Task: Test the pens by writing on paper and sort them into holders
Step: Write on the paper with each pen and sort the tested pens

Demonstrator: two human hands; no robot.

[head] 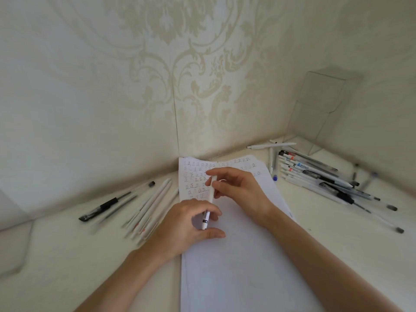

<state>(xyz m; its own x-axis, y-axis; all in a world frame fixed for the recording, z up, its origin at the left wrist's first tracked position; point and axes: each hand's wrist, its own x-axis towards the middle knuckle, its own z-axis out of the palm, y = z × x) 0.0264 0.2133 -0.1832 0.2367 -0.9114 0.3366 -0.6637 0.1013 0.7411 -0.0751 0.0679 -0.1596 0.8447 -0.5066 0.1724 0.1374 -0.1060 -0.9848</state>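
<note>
White pen (208, 207) held slantwise over the paper (238, 271): left hand (184, 230) with grip curled round the lower, labelled end, right hand (240, 190) with grip pinching the upper end. Rows of inked marks across the sheet's far part. On the counter (67, 255) to the left, loose pens (153, 199); to the right, a larger heap of pens (319, 176); clear holder (319, 97) upright in the far right corner.

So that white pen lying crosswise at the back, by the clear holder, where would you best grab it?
Take the white pen by the left half of its barrel, coming down from above, fingers pinching its near and far sides. It lies flat and crosswise, and that end juts clear of the others, while its right end sits close to the pen pile.
</note>
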